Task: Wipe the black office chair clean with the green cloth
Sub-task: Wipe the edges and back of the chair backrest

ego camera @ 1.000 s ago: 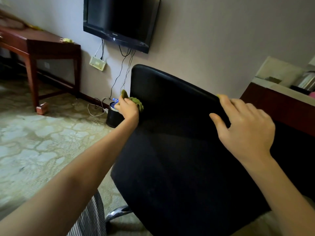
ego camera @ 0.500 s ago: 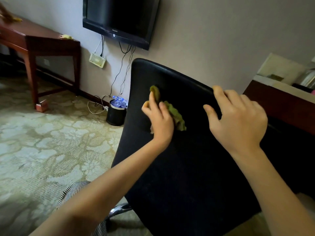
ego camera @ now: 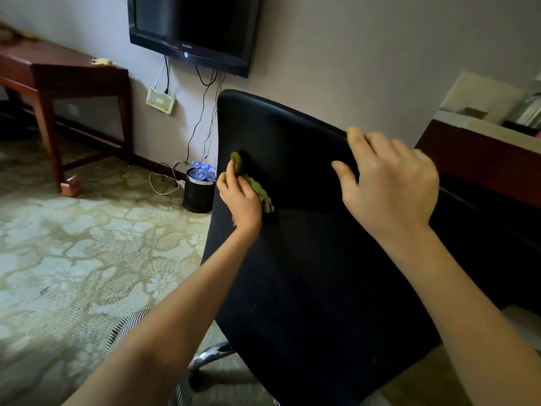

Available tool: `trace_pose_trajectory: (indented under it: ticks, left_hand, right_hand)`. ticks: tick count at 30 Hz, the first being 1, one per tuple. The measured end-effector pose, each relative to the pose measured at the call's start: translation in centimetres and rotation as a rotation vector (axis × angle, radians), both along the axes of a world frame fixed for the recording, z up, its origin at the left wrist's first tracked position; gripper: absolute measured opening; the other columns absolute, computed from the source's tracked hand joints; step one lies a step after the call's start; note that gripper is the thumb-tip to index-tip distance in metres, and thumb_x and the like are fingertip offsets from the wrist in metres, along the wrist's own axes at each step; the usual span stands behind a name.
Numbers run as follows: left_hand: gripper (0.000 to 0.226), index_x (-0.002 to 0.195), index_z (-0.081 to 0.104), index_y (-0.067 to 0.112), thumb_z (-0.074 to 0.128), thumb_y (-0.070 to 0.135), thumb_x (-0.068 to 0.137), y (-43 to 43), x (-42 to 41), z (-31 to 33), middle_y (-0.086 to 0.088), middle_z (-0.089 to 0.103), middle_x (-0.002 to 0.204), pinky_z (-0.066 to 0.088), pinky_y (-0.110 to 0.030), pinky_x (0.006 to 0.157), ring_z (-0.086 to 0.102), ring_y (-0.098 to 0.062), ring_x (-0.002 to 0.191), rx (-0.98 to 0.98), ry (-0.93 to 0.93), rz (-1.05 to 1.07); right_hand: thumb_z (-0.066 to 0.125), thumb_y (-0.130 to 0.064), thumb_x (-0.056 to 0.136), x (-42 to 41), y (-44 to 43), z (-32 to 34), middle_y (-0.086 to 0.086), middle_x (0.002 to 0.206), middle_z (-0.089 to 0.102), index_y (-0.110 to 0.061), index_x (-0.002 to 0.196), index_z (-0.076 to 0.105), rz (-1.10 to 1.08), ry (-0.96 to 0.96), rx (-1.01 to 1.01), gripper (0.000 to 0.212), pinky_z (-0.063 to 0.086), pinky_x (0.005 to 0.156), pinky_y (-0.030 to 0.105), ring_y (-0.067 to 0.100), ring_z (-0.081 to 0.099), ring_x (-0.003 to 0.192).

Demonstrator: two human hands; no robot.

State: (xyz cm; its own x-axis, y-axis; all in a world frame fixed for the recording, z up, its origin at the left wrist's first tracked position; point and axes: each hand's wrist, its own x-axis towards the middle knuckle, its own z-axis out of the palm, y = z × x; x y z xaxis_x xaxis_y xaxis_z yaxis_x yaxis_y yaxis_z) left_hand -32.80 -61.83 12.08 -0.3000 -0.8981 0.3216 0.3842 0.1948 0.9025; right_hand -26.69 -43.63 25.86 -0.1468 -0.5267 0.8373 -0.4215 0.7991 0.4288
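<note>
Backrest before anything else: the black office chair [ego camera: 307, 259] is filling most of what I am seeing, its broad dark face tilting toward me, its top edge running from upper left across to the right and its long axis dropping from that edge down toward my body. My right hand [ego camera: 389, 183] is steadying it at the right part of that top edge, with the fingers hooking over the rim and the thumb lying against the near face, so I am gripping the chair itself rather than resting on it. My left hand [ego camera: 241, 197] is working lower and well apart from the right, close to the backrest's left border, and it is curling round the green cloth [ego camera: 257, 189] and pressing it flat to the panel. The cloth is bunching into a strip that is slanting from upper left to lower right, poking out above my fingertips and past the heel of my hand. From this grip nearly all the bare surface is lying to the right and below, so I am judging that the coming stroke wants to travel rightward across the panel, toward the bracing hand. The left hand is the one already on the cloth, and it should be doing the sweeping.
</note>
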Motion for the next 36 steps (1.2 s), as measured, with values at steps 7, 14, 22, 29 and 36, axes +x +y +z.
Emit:
trace_pose_trajectory:
  ticks: [7,14,22,29,36]
  left_hand:
    - [0.052,0.140,0.037,0.014,0.033,0.028,0.090,8.9,3.3,0.1,-0.014,0.033,0.131,0.028,-0.039,0.108,0.036,-0.024,0.121,-0.016,0.076,-0.127]
    - [0.066,0.140,0.029,0.010,0.041,0.041,0.084,9.3,4.3,5.6,-0.014,0.029,0.129,0.032,-0.010,0.099,0.040,-0.014,0.115,-0.196,0.295,-0.217]
    - [0.048,0.136,0.041,0.014,0.037,0.022,0.089,3.9,1.6,1.7,-0.011,0.040,0.121,0.024,-0.020,0.097,0.039,-0.026,0.114,-0.168,0.093,-0.095]
    - [0.048,0.139,0.039,0.021,0.035,0.027,0.091,7.1,3.0,-1.7,-0.008,0.036,0.129,0.021,-0.021,0.101,0.034,-0.022,0.123,-0.013,0.017,-0.179]
    - [0.041,0.133,0.030,0.039,0.033,0.038,0.091,12.9,6.5,2.7,0.011,0.032,0.117,0.028,-0.018,0.105,0.039,-0.012,0.116,-0.233,0.289,-0.261]
  right_hand:
    - [0.062,-0.032,0.083,0.1,-1.7,-0.2,0.009,0.090,0.066,-0.006,0.118,0.060,-0.085,0.109,0.066,0.044,0.043,0.058,0.028,0.024,0.062,0.071]
    - [0.058,-0.017,0.081,0.9,-0.1,-0.2,0.022,0.132,0.050,-0.019,0.119,0.062,-0.095,0.123,0.418,0.038,0.048,0.082,0.040,0.034,0.057,0.104]
    - [0.073,-0.036,0.075,2.7,3.4,-1.4,0.008,0.145,0.043,-0.017,0.131,0.055,-0.137,0.143,0.410,0.061,0.046,0.080,0.047,0.038,0.052,0.114]
    - [0.074,-0.029,0.076,3.3,3.7,-2.4,0.007,0.145,0.043,-0.016,0.131,0.053,-0.174,0.160,0.375,0.061,0.039,0.087,0.048,0.037,0.047,0.121]
    - [0.072,-0.024,0.078,3.0,4.1,-2.0,0.011,0.143,0.045,-0.012,0.131,0.054,-0.106,0.186,0.404,0.057,0.031,0.090,0.044,0.039,0.049,0.121]
